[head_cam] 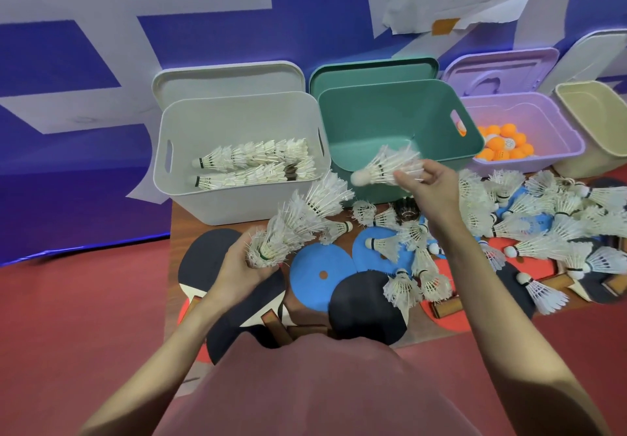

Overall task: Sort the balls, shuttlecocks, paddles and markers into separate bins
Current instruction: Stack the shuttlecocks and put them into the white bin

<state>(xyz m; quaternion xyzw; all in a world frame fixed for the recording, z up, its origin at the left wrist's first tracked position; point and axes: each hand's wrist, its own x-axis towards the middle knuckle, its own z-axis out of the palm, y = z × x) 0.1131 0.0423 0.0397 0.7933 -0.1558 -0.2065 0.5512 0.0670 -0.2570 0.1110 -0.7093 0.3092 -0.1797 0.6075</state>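
My left hand (242, 267) grips the base of a nested stack of white shuttlecocks (302, 218) that slants up toward the white bin (190, 195). That bin holds two rows of stacked shuttlecocks (254, 164). My right hand (429, 181) pinches the feathers of a single shuttlecock (383, 167), its cork pointing left, in front of the green bin (342, 123). Many loose shuttlecocks (543, 218) lie over paddles (320, 274) on the table. Orange balls (505, 145) sit in the purple bin (556, 161).
A beige bin (576, 164) stands at the far right. Bin lids lean against the blue and white wall behind. Black, blue and red paddles cover the wooden table's front. Red floor lies to the left and in front.
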